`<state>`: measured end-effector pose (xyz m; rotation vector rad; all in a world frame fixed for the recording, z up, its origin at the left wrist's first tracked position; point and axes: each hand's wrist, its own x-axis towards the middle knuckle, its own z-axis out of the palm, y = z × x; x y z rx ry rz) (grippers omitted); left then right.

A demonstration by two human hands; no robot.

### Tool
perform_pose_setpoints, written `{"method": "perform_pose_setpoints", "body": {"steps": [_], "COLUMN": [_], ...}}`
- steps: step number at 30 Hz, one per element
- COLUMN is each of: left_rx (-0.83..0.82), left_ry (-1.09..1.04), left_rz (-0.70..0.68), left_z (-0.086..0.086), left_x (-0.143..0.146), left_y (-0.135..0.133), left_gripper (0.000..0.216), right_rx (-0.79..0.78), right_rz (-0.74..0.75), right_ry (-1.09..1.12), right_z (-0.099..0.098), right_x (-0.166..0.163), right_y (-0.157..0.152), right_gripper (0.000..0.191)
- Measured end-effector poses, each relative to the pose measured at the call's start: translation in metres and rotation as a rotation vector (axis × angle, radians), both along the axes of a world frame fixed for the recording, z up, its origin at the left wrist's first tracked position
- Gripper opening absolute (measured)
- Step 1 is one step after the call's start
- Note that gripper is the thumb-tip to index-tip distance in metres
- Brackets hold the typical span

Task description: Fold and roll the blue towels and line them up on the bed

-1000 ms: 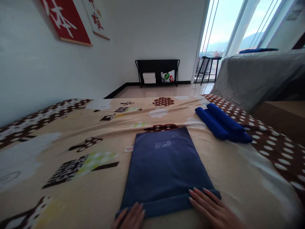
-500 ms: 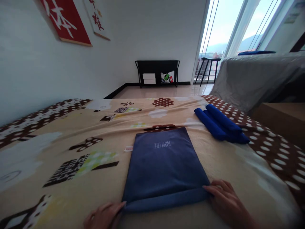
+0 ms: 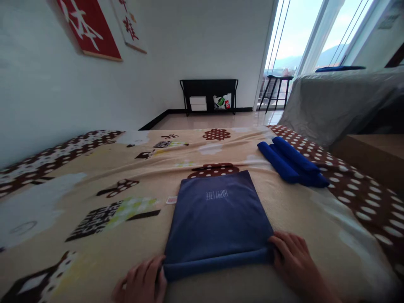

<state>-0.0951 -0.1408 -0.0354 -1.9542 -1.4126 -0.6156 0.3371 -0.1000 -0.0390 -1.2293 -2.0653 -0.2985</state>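
A dark blue towel (image 3: 217, 219) with pale lettering lies flat on the patterned blanket, its near edge rolled into a thick fold. My left hand (image 3: 142, 282) has its fingers curled against the left end of that roll. My right hand (image 3: 293, 261) grips the right end of the roll, fingers bent around it. Both hands sit at the bottom of the view.
Bright blue rolled towels (image 3: 292, 166) lie on the blanket (image 3: 94, 189) to the far right. A small pink tag (image 3: 171, 200) lies left of the towel. A grey covered piece of furniture (image 3: 334, 101) and a black shelf (image 3: 208, 96) stand beyond.
Both hands slid from on top of the near edge out to its two ends. The rolled fold has moved a little farther up the towel, so the flat part is shorter.
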Motion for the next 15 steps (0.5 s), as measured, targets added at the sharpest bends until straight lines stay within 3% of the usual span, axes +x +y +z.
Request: {"method": "perform_pose_setpoints", "body": {"steps": [2,4,7,9,11,15], "left_rx": [0.131,0.157,0.058,-0.029,-0.098,-0.13], "left_ry": [-0.016,-0.078,-0.172,-0.218,-0.245,-0.177], "left_rz": [0.045,0.037,-0.099,-0.201,-0.249,-0.283], "left_z": [-0.001,-0.004,-0.006,-0.007,-0.008,-0.011], "left_x": [0.021,0.057,0.12,0.146,0.143,0.079], "left_y": [0.003,0.004,0.003,0.003,0.003,-0.004], "left_gripper": [0.017,0.016,0.019,0.024,0.028,0.031], "right_rx": [0.106,0.159,0.151,0.132,0.079,-0.016], "right_rz": [-0.047,-0.014,0.101,0.18,0.217,0.159], "right_ry": [0.012,0.06,0.146,0.097,-0.009,-0.162], "right_z": [-0.004,-0.005,0.0,0.007,0.011,0.005], "right_x": [-0.012,-0.036,-0.079,-0.093,-0.084,-0.023], "right_y": [-0.003,-0.009,-0.017,-0.018,-0.016,-0.015], "right_gripper": [0.019,0.022,0.031,0.034,0.033,0.043]}}
